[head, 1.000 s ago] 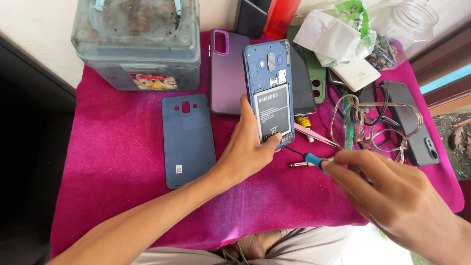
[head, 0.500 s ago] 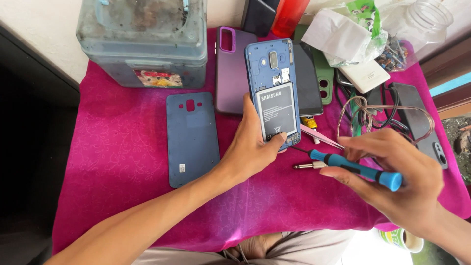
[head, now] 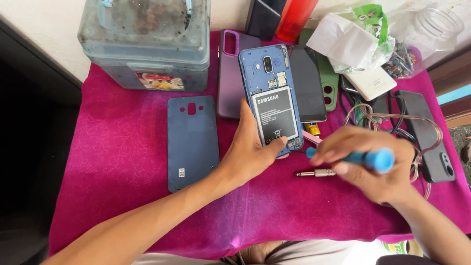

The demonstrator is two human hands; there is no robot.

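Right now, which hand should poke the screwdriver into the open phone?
The right hand, probably. It grips the blue screwdriver, whose tip sits beside the lower corner of the opened phone. The left hand is busy holding that phone's bottom end.

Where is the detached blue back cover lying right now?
In the head view, the blue back cover lies flat on the pink cloth, left of the left hand.
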